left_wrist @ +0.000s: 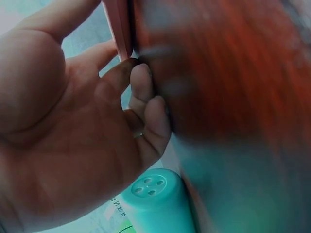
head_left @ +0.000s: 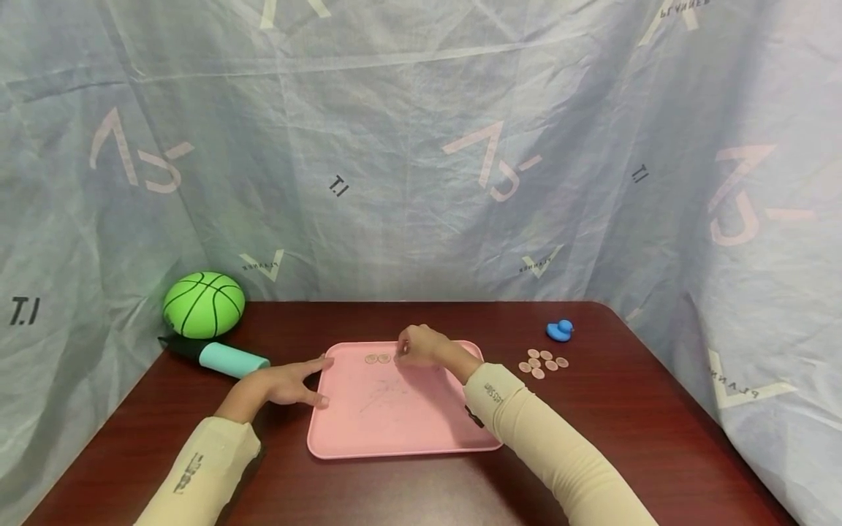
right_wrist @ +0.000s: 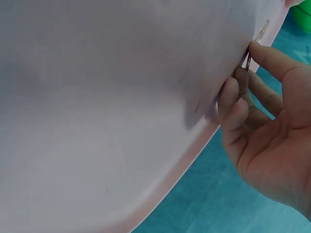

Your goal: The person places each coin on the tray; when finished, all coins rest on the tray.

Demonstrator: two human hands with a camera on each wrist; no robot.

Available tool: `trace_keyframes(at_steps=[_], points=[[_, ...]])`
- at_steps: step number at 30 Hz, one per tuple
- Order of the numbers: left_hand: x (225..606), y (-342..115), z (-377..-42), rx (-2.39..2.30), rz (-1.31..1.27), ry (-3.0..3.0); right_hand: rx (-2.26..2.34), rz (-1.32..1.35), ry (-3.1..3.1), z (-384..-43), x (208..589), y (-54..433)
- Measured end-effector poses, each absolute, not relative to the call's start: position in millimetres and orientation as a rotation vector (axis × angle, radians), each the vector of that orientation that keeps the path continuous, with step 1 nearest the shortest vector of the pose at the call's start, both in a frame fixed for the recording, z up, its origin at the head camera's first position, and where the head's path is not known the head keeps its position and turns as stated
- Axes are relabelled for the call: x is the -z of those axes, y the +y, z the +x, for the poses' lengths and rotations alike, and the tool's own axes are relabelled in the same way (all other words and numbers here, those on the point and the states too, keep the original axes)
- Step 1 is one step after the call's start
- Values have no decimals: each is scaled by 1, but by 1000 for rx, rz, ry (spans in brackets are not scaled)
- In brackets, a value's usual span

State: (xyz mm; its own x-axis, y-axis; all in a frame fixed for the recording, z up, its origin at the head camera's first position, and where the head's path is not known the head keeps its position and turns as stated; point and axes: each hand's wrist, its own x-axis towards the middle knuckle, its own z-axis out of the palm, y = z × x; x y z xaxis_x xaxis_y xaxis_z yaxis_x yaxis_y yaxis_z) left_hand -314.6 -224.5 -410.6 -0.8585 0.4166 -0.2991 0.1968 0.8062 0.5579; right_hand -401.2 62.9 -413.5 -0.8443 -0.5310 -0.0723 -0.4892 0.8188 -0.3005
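Observation:
A pink tray (head_left: 395, 431) lies on the table. At its left rim is my left hand (head_left: 279, 383), the thumb and forefinger spread apart and touching the edge; in the left wrist view the other fingers bend loosely beside the tray. Over the tray's far side, my right hand (head_left: 422, 346) pinches a coin (right_wrist: 249, 60) on edge between thumb and fingertips, close to the tray's surface. Just left of it, two copper-coloured coins (head_left: 378, 359) lie flat in a row near the far rim. Several more coins (head_left: 551, 365) lie loose on the table right of the tray.
A blue rubber duck (head_left: 560, 331) sits behind the loose coins. At the far left stands a green ball (head_left: 204, 305), with a turquoise-and-black cylinder (head_left: 232, 359) lying near my left wrist. A grey printed cloth (head_left: 408, 183) hangs behind the dark red table (head_left: 368, 497).

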Motion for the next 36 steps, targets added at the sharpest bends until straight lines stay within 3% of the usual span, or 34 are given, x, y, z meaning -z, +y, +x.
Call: trace_keyframes(at_steps=[24, 36], points=[[412, -223, -311, -728, 451, 2596, 500, -797, 2824, -401, 419, 66], [410, -223, -311, -705, 466, 2599, 568, -891, 2813, -399, 403, 94]])
